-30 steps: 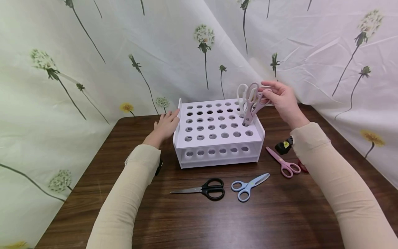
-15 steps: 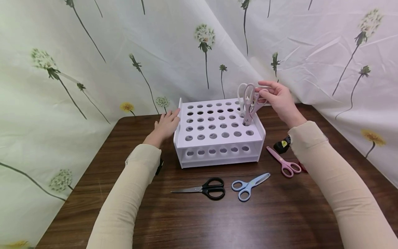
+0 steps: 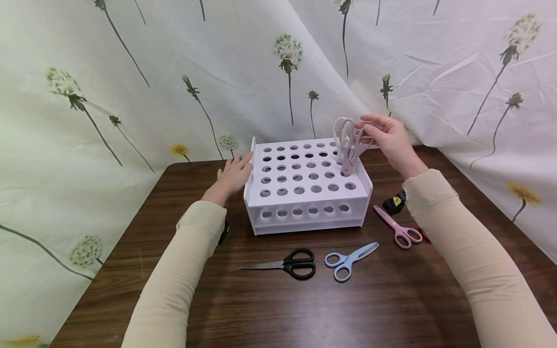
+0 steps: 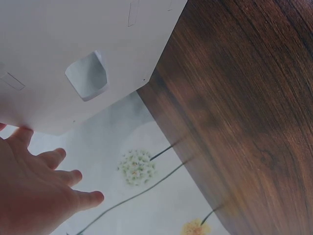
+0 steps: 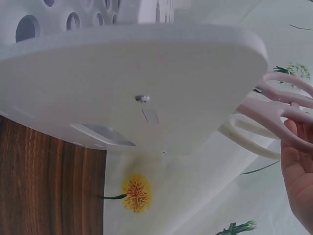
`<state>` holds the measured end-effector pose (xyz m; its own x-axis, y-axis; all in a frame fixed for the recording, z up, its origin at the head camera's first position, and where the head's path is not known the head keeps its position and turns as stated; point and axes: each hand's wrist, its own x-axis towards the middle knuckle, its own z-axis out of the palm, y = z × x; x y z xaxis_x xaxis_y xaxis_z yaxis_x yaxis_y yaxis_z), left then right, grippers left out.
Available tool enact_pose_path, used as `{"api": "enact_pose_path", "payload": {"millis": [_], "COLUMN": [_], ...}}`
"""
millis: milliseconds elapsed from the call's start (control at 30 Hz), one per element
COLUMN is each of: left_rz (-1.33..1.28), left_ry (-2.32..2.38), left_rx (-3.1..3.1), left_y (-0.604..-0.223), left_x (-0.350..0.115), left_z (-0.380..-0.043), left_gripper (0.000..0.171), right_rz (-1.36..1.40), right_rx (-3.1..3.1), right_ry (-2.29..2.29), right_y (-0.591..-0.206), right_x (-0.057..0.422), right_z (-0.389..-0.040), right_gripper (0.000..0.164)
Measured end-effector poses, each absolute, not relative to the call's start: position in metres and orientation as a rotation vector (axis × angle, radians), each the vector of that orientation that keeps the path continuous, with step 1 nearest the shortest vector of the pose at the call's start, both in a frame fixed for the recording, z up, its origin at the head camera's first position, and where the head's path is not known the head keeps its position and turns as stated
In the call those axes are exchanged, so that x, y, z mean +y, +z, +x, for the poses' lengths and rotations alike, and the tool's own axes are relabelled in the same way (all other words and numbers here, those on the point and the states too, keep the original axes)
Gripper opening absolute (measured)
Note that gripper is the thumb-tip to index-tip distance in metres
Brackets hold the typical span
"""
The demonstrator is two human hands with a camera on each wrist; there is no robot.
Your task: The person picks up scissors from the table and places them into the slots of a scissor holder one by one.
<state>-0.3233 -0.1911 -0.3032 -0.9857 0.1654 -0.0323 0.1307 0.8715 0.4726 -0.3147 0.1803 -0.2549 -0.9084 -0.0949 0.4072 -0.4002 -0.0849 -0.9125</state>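
A white rack (image 3: 306, 199) with rows of round holes stands on the table. My right hand (image 3: 390, 141) pinches one handle loop of pale pink scissors (image 3: 346, 166), whose blades point down into a hole near the rack's right edge. White scissors (image 3: 336, 129) stand in the hole just behind, partly covered by the pink ones. In the right wrist view, the pale pink handles (image 5: 266, 115) show beyond the rack's side panel (image 5: 195, 83). My left hand (image 3: 235, 173) touches the rack's left side with fingers spread; the left wrist view shows those fingers (image 4: 61, 154) at the panel (image 4: 127, 54).
In front of the rack lie black scissors (image 3: 288, 264) and light blue scissors (image 3: 346, 260). Another pair, pink scissors (image 3: 395, 226), lies to the rack's right. A red thing (image 3: 424, 235) peeks out beside my right sleeve. Behind the table hangs a flowered cloth (image 3: 243, 63).
My right hand has shifted slightly left, and the pale pink scissors' handles have moved a little left and down with it. My left hand keeps its place on the rack.
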Motion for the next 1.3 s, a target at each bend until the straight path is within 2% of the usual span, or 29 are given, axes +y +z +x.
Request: {"api": "enact_pose_path", "payload": {"millis": [300,533,967,1300], "left_rz": [0.235,0.219,0.229,0.235], "left_ry": [0.759,0.785,0.789,0.768], "left_rx": [2.953,2.936,2.929,2.935], "left_y": [-0.3033,-0.3043,-0.3034,-0.3029], "left_x": [-0.1917,-0.1925,-0.1923,-0.1922], "left_z": [-0.3246,-0.3250,-0.3242,-0.3248], "left_gripper": [0.055,0.054,0.054,0.054], "right_rz": [0.528,0.536,0.495,0.487], "right_rx": [-2.017,-2.000,-2.086,-2.029], "right_ry": [2.063,2.063,2.017,2.090], "right_y": [-0.2556,-0.2579,-0.2602,-0.2593], "right_x": [0.1777,0.1772,0.1801,0.1824], "right_z": [-0.3159,-0.3168,-0.3192,-0.3156], "right_gripper": [0.026,0.023,0.032,0.028]}}
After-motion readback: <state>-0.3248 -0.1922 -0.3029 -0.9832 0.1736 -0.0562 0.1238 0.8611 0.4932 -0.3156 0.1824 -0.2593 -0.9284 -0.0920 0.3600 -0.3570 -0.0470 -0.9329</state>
